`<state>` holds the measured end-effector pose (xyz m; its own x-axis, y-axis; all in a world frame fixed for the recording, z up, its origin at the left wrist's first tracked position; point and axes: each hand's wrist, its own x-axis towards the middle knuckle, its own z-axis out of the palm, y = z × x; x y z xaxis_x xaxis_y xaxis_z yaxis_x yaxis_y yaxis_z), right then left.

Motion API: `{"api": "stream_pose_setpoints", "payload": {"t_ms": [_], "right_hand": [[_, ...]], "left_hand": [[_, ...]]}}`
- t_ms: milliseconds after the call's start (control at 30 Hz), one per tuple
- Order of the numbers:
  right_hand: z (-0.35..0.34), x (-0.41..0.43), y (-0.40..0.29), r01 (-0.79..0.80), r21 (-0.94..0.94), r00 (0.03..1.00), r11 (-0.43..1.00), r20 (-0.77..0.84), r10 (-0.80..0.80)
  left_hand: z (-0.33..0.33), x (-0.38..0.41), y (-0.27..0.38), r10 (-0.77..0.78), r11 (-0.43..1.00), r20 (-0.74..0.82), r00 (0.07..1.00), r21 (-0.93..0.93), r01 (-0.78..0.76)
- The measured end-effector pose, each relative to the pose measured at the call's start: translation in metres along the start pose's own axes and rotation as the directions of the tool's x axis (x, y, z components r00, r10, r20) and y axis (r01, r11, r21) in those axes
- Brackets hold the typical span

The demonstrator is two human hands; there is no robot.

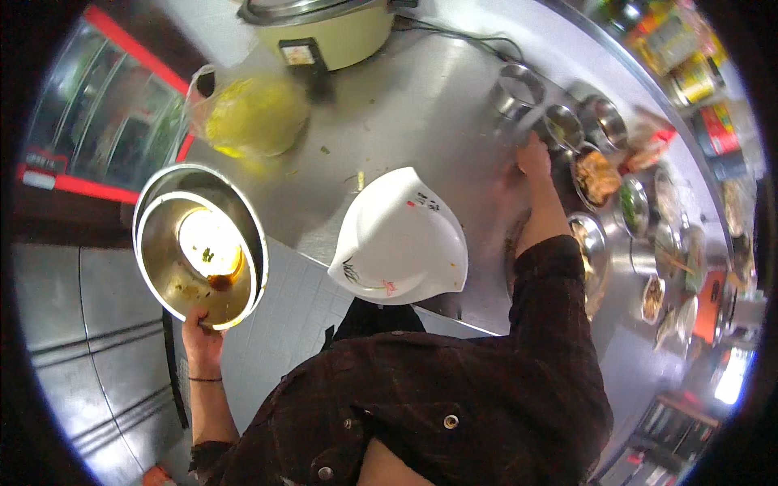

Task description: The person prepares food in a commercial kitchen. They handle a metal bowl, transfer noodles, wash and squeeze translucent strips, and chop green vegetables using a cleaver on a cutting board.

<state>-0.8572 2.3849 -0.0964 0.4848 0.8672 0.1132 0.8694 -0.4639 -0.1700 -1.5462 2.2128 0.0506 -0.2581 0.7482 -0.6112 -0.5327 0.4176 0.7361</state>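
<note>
My left hand (203, 340) grips the rim of a metal bowl (173, 276), which sits inside a larger metal bowl (149, 182); a little brown sauce and green bits lie in the inner one. Over at the right, my right hand (535, 158) reaches to the metal containers at the back, close to a small round steel container (563, 126). Its fingers are blurred, and whether they hold anything cannot be told. A white dish with pointed corners (401, 243) rests at the near edge of the steel worktop (425, 103), between my arms.
A rice cooker (346, 36) and a plastic bag with yellow contents (255, 115) stand at the back left. Along the right are a steel pot (516, 91), a bowl of orange-brown food (597, 176), a bowl of chopped greens (629, 206) and several other containers. Jars (693, 82) line a shelf.
</note>
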Motion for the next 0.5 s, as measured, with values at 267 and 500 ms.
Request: {"api": "stream_pose_setpoints", "payload": {"t_ms": [267,500], "right_hand": [[0.071,0.023,-0.135,0.498,0.185,0.753,0.847,0.391,-0.529],[0.001,-0.093,-0.296,0.664,0.271,0.547,0.697,0.459,-0.700]], "left_hand": [[-0.101,-0.048,-0.089,0.017,0.992,-0.338,0.941,-0.109,-0.057],[-0.132,-0.031,-0.164,-0.080,0.964,-0.322,0.943,-0.264,-0.009]]}}
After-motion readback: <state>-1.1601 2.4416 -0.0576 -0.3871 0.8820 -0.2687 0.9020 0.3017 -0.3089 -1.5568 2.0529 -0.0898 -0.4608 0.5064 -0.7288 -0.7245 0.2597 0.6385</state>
